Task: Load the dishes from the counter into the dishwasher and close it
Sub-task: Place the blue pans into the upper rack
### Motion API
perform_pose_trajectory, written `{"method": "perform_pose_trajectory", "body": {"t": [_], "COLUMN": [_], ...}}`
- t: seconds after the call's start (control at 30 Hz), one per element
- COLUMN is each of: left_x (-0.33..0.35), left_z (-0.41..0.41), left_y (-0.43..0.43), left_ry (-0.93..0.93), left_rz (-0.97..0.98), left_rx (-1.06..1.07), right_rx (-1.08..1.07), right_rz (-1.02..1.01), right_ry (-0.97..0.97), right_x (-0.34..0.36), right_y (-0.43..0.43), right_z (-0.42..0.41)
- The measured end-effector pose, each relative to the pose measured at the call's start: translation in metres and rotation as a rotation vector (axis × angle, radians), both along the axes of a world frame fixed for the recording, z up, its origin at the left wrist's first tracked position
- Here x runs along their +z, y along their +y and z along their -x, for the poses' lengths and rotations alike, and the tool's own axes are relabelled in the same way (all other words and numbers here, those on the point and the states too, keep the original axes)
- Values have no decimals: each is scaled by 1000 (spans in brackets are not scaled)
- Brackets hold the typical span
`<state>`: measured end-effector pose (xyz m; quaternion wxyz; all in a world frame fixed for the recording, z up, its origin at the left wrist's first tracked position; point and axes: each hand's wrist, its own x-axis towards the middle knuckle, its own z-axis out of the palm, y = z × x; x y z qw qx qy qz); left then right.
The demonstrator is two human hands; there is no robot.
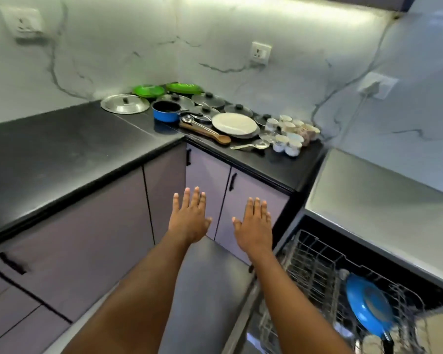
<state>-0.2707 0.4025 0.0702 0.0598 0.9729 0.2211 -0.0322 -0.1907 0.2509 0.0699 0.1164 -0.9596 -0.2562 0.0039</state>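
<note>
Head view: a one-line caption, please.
Both open, the left hand and right hand hover before the black counter; a round blue pan sits in the wire dishwasher rack.

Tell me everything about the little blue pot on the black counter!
The little blue pot is a small saucepan with shiny blue sides and a black inside that looks empty. A dark handle sticks out to its right, near the wooden spoon. It stands upright on the black counter near the corner, just right of a big steel lid and in front of dark-knobbed lids. Whether it touches them is hard to tell.
</note>
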Motion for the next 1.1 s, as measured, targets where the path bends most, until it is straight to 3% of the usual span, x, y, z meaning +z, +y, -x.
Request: {"method": "perform_pose_trajectory", "body": {"t": [0.3,0.63,1.1], "left_x": [-11,-33,-25], "left_z": [-5,-50,-172], "left_y": [90,177,308], "left_ry": [21,148,170], "left_rz": [33,27,110], "left_rx": [54,89,261], "right_rx": [99,130,294], "right_rz": [32,12,5], "right_ry": [1,119,127], "right_x": [-1,-25,-7], "right_y": [102,189,330], "right_z": [-6,-71,-237]}}
